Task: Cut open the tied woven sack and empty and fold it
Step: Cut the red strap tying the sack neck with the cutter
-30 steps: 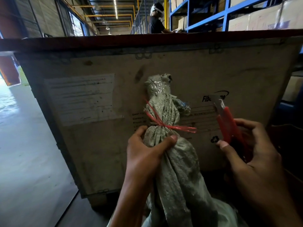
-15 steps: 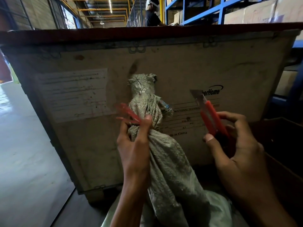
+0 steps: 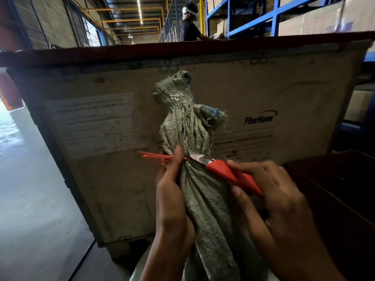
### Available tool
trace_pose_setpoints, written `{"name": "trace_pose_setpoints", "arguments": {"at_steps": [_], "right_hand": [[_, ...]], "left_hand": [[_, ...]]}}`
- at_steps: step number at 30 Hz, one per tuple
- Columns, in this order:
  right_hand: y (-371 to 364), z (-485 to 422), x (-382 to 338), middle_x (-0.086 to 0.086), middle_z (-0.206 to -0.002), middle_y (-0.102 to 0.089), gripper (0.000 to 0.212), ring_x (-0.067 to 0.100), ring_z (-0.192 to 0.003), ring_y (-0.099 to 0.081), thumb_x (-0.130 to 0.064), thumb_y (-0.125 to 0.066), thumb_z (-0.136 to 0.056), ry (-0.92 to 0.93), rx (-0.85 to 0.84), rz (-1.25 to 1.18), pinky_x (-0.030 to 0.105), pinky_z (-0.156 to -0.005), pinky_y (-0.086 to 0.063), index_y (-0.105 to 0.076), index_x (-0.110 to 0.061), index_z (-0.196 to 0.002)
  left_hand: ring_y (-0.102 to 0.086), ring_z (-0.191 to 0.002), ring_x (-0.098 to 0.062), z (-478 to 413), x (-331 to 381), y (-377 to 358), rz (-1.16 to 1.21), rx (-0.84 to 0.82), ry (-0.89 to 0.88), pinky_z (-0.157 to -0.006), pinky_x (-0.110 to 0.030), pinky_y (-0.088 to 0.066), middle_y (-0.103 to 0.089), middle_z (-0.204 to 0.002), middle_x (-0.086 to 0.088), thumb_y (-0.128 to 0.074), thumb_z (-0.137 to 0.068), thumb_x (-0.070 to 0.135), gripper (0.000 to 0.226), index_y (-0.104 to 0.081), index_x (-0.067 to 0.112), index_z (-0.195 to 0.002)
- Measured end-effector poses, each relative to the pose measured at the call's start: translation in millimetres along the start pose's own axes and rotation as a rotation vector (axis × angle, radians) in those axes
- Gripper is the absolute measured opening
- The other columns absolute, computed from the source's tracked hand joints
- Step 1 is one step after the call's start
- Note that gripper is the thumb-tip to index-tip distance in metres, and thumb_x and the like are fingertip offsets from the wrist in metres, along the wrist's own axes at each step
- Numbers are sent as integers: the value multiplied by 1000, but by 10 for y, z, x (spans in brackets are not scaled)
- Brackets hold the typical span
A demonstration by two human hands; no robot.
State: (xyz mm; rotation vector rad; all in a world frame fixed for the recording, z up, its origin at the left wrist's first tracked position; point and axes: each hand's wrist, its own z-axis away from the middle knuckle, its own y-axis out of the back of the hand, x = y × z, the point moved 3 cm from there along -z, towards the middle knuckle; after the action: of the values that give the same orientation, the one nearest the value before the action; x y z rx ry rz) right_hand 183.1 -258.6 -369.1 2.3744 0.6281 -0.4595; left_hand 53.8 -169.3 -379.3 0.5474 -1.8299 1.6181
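Sack (image 3: 194, 179) stands upright at centre frame, grey-green woven fabric, its neck bunched and rising above both hands. Bunched top flares out just above the tie, with a bit of blue print on its right fold. Red tie (image 3: 154, 156) wraps the neck at mid-frame; its loose ends stick out to the left of the sack.

Left hand (image 3: 172, 201) sits lower centre, closed around the sack's neck just below the tie, thumb up along the fabric and touching the tie. Fingers wrapped behind the sack, mostly hidden.

Right hand (image 3: 274, 195) sits lower right, closed on a red cutter (image 3: 227, 171), gripped between thumb and fingers. Cutter blade (image 3: 199, 158) points left, its tip pressed against the sack's neck at the tie line, just right of the left thumb.

Behind the sack, filling the middle of the frame, a large worn crate (image 3: 284, 94) with printed lettering at right and a paper label (image 3: 91, 122) at left. Blue racking (image 3: 274, 15) with cartons at upper right. Another person (image 3: 189, 25) stands at upper centre, beyond the crate.
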Motion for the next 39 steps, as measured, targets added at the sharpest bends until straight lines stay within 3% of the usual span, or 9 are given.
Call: {"name": "trace_pose_setpoints", "arguments": {"at_steps": [3,7,11,17,21,25,31,39], "right_hand": [[37,1,-11,-11,-102,-59,35,13,-96,-57,-40,-53,-85,17,18,17,41,-78,-48,-63,-34,-118],[98,-23,-14,-12,-97,-58,33,12,-92,-57,-40,-56,-81,43,17,51,35,-77,-43,-66,-35,-112],[115,-34,7,-15,-93,-56,32,8,-87,-54,-44,-55,-79,46,-26,86,25,-75,-34,-63,-39,-110],[69,-25,-14,-13,-93,-56,32,10,-87,-54,-43,-55,-78,46,12,81,33,-71,-37,-63,-38,-109],[51,-10,-54,-10,-95,-57,34,12,-86,-52,-41,-54,-79,40,52,100,33,-74,-34,-65,-36,-110],[65,-26,-78,-12,-94,-58,33,12,-88,-56,-43,-54,-78,38,34,89,34,-71,-38,-63,-38,-109],[103,-22,-62,-15,-94,-56,33,6,-91,-53,-44,-54,-79,37,16,77,20,-80,-36,-64,-39,-110],[156,-13,-31,-22,-99,-55,34,0,-95,-55,-51,-50,-84,28,-124,15,20,-78,-37,-58,-47,-116]], "left_hand": [[-55,-108,-35,-10,-2,-6,53,-2,-9,-104,-54,-44,-56,-122,-13,-93,-53,50,111,-50,-1,-142],[-61,-103,-34,-42,15,37,51,-9,-32,-103,-53,-47,-62,-121,-14,-84,-69,45,86,-58,4,-139],[-63,-120,-42,-60,51,72,-3,19,-63,-111,-65,-42,-66,-133,-18,-88,-62,51,87,-63,10,-135],[-63,-125,-43,-50,73,84,-7,55,-98,-110,-65,-43,-69,-132,-20,-82,-72,47,76,-62,12,-136],[-69,-106,-37,-2,90,48,-33,79,-140,-107,-62,-47,-74,-110,-13,-81,-69,50,71,-66,13,-128],[-68,-117,-38,41,115,12,-48,91,-163,-107,-63,-47,-75,-122,-13,-80,-67,51,70,-67,19,-128],[-72,-112,-31,112,174,-83,-102,68,-229,-102,-53,-53,-78,-118,-8,-69,-75,42,56,-68,25,-128],[-69,-120,-28,136,242,-91,-185,73,-322,-107,-57,-49,-75,-124,-3,-66,-77,41,54,-66,27,-130]]}}
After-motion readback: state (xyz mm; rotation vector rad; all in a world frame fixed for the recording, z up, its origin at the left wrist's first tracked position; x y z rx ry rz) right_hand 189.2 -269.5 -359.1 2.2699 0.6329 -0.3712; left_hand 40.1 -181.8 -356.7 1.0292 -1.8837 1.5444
